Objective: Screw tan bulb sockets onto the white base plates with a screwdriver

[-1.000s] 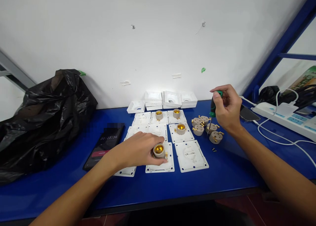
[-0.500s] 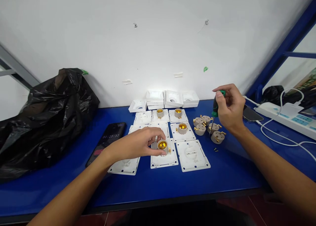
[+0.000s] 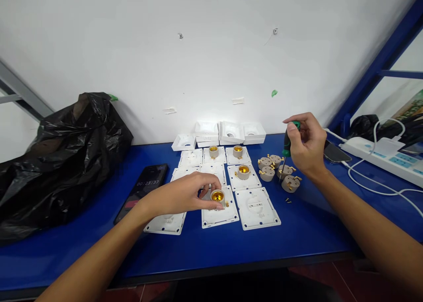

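My left hand grips a round lamp socket with a gold threaded inside, on a square white base plate. In my right hand is a green and black screwdriver, held upright with its thin shaft down among several loose beige sockets; whether the tip touches anything I cannot tell. Two small screws lie just in front of those sockets. Another plate without a socket is right of the held one. Further back, sockets such as this one stand on their plates.
White square covers are piled against the wall. A phone showing a timer lies left of the plates, beside a black plastic bag. On the right are a white power strip, cables and a second phone.
Almost nothing differs. Both hands keep their grips on the lamp socket and the screwdriver; the whole view has shifted very slightly.
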### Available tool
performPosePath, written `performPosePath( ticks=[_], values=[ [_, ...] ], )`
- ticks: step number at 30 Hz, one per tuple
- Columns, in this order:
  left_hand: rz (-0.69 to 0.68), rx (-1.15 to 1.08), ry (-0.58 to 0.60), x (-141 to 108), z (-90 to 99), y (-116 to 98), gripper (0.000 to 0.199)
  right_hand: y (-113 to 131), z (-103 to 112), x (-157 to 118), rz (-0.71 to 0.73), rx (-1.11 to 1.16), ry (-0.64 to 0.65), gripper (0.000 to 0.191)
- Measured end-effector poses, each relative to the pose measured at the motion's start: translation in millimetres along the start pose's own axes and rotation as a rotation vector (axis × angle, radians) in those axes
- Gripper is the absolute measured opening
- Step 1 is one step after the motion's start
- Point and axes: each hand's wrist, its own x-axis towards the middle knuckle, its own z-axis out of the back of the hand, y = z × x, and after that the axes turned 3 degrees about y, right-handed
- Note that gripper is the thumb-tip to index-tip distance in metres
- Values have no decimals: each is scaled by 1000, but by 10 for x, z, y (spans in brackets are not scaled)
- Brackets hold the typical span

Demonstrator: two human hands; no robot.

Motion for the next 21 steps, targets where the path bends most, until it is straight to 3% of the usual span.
performPosePath(
  ticks=[16,21],
  values=[
    [-51,-20,-9,43,-62,62,38,28,-4,-4,16,5,3,19],
    [-32,-21,-3,35,-71,100,42,148,10,-38,88,-56,82,10]
  ],
)
